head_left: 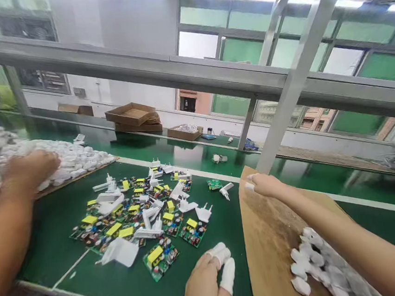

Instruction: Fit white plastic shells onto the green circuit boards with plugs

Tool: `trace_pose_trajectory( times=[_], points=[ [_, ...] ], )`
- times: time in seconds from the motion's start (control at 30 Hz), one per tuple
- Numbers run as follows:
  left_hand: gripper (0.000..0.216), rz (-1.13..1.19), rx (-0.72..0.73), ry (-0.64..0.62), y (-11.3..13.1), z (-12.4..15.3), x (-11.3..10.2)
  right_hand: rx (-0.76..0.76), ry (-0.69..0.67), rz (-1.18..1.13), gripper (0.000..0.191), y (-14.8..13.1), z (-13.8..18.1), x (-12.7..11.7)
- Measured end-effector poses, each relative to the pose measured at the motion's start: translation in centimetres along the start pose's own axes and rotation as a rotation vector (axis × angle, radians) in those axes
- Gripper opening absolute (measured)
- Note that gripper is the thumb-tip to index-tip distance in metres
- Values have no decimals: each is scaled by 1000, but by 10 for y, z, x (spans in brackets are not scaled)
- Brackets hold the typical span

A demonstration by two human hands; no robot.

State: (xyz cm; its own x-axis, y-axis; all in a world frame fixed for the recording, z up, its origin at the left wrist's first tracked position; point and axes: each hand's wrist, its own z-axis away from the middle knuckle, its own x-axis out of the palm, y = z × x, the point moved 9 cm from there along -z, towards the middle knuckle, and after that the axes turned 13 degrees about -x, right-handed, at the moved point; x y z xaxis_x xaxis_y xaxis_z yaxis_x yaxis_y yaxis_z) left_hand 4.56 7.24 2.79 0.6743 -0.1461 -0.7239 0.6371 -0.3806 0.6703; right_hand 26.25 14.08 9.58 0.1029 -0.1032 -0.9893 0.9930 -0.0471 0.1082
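Note:
My left hand, with white finger cots on its fingertips, is over the green worktop at the bottom centre. Nothing shows in it, and its thumb and fingers are apart. My right hand, also in white finger cots, grips the far left edge of a brown cardboard sheet. On that sheet, under my right forearm, lies a group of small white rounded pieces. Left of my left hand spreads a loose heap of green circuit boards with yellow transformers, mixed with white plastic plug housings.
A co-worker's hand reaches over a large pile of white pieces at the left. Cardboard trays are stacked at the back. A metal post slants up beyond my right hand, joined to a long rail.

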Motion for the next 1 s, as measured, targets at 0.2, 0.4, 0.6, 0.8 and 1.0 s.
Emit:
trace_pose_trajectory(
  times=[0.2,0.4,0.6,0.8,1.0],
  points=[
    [33,-9,13,26,7,4,2,-71,34,11,42,-16,7,10],
    [32,55,-7,9,8,3,-2,-151,119,88,23,-60,-32,2],
    [42,307,-148,43,-9,1,-7,-209,273,51,18,-82,9,-37],
    [63,780,-201,-93,0,1,3,-382,191,-252,32,-107,66,-65],
    [36,1232,-505,-458,25,13,32,-301,213,-295,32,-82,77,-56]
  ],
)
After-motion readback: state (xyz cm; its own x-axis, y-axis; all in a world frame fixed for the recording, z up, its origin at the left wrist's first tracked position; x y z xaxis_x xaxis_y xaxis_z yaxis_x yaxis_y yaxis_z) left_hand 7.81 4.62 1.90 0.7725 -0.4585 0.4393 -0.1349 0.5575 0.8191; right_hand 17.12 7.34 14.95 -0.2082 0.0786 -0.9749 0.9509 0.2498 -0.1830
